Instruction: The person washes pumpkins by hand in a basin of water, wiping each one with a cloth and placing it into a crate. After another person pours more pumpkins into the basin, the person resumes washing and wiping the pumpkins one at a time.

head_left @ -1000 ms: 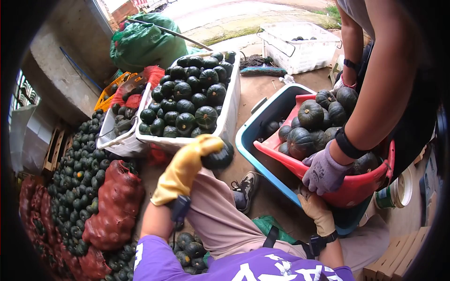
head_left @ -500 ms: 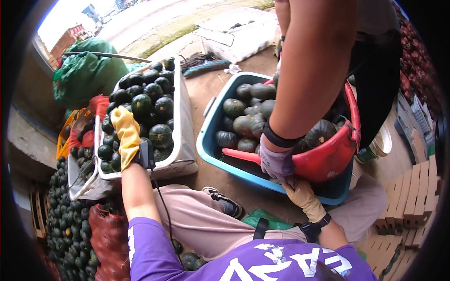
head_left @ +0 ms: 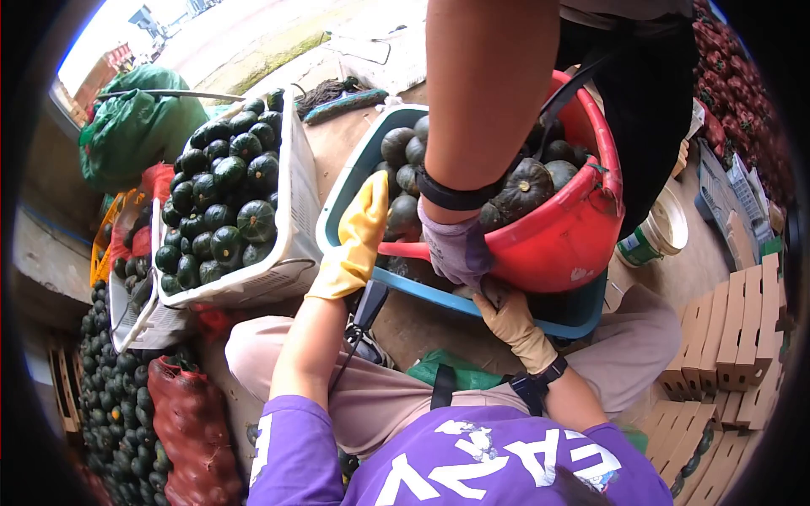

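My left hand (head_left: 359,240), in a yellow rubber glove, is at the near left rim of the blue tub (head_left: 342,194), fingers stretched upward and holding nothing. My right hand (head_left: 512,325), in a paler yellow glove, is curled at the tub's front edge; what lies in its fingers is mostly hidden. Dark green squashes (head_left: 401,215) lie in the tub. A red basket (head_left: 565,244) with more squashes sits tilted in it. Another person's gloved hand (head_left: 456,249) grips the basket's near side, close to my right hand.
A white crate (head_left: 291,219) heaped with small green squashes stands at left. Beyond it is a green sack (head_left: 139,131). A red net bag (head_left: 190,422) and piled squashes lie lower left. Cardboard boxes (head_left: 726,329) and a white bucket (head_left: 662,223) are at right.
My left hand has moved right, from over the white crate to the blue tub. My right hand stays at the tub's front edge. The view has shifted, and the red basket looks more upright.
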Action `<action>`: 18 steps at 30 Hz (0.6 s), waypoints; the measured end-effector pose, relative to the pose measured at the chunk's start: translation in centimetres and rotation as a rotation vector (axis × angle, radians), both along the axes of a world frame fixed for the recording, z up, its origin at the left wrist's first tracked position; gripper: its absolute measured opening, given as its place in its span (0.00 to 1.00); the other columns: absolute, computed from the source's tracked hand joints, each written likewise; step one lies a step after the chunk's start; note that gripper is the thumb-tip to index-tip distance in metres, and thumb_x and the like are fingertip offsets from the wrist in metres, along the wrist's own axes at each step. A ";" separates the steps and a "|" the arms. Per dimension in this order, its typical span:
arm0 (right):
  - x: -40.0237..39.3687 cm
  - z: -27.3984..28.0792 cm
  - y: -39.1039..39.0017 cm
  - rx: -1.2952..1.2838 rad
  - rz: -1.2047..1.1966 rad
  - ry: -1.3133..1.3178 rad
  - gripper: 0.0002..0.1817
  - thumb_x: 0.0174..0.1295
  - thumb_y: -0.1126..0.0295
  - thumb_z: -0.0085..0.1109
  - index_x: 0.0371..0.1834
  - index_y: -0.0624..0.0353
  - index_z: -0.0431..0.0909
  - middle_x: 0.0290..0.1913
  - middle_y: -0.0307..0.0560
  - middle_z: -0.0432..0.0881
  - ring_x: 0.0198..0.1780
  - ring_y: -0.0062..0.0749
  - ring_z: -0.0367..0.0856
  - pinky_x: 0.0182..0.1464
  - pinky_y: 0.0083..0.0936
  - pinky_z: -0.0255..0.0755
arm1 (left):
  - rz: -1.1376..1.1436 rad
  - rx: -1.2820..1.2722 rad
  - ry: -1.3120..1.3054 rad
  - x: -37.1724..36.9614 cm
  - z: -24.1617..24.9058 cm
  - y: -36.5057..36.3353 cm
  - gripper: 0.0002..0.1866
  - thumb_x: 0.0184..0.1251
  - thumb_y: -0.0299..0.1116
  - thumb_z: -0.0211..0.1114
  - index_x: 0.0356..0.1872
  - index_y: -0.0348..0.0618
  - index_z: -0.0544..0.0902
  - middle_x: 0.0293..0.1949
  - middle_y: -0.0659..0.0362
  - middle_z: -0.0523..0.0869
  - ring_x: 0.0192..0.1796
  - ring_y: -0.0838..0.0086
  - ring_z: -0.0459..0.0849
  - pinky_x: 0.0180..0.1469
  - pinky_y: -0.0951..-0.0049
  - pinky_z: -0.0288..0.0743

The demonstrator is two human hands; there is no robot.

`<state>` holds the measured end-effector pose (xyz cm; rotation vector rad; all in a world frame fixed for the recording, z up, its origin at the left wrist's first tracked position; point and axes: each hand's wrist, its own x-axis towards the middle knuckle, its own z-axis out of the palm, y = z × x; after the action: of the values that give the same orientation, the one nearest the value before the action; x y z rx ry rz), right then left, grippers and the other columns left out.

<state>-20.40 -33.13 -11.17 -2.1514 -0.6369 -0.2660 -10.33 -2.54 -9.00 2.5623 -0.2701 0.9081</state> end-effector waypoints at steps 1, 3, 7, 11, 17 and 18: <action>0.0 0.3 -0.1 0.000 -0.002 -0.006 0.13 0.68 0.62 0.65 0.45 0.60 0.83 0.41 0.60 0.86 0.45 0.59 0.85 0.43 0.42 0.79 | 0.019 0.016 0.035 -0.2 -1.4 -0.1 0.18 0.78 0.29 0.57 0.65 0.43 0.78 0.61 0.51 0.84 0.59 0.57 0.86 0.61 0.66 0.81; -0.1 0.9 -0.2 0.023 0.000 -0.013 0.11 0.70 0.67 0.60 0.50 0.57 0.85 0.43 0.55 0.88 0.44 0.54 0.87 0.44 0.39 0.81 | 0.062 0.015 0.060 -0.6 -3.2 0.0 0.18 0.78 0.29 0.57 0.65 0.43 0.78 0.62 0.52 0.84 0.59 0.57 0.86 0.61 0.68 0.82; -0.1 2.6 -0.5 0.038 0.038 0.108 0.10 0.72 0.67 0.59 0.48 0.57 0.87 0.42 0.54 0.88 0.44 0.52 0.87 0.45 0.38 0.80 | 0.119 0.168 -0.002 -0.8 -4.0 0.7 0.22 0.75 0.25 0.60 0.68 0.43 0.76 0.65 0.48 0.82 0.62 0.55 0.84 0.62 0.67 0.82; -0.2 3.3 -0.3 0.099 0.051 0.074 0.09 0.73 0.68 0.58 0.45 0.55 0.88 0.42 0.51 0.89 0.45 0.50 0.88 0.46 0.35 0.80 | 0.118 0.015 0.075 -0.3 -5.5 1.1 0.23 0.75 0.24 0.58 0.70 0.43 0.74 0.67 0.46 0.80 0.65 0.53 0.82 0.65 0.67 0.80; -0.3 1.7 -0.7 0.141 -0.010 0.138 0.09 0.71 0.67 0.61 0.47 0.57 0.87 0.43 0.53 0.89 0.48 0.49 0.88 0.50 0.36 0.80 | 0.144 -0.197 0.094 0.4 -6.8 1.7 0.25 0.74 0.19 0.56 0.71 0.42 0.73 0.63 0.47 0.82 0.62 0.55 0.84 0.65 0.65 0.79; -0.3 1.2 -0.8 0.134 -0.022 0.168 0.10 0.70 0.66 0.62 0.49 0.58 0.87 0.44 0.54 0.89 0.49 0.50 0.88 0.51 0.36 0.80 | 0.210 -0.148 0.094 0.4 -6.8 1.9 0.21 0.78 0.29 0.54 0.69 0.43 0.75 0.62 0.48 0.83 0.63 0.56 0.83 0.65 0.66 0.78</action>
<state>-20.67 -33.91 -9.97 -2.0280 -0.4857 -0.1342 -9.90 -0.64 -15.78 2.5181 0.0921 0.8428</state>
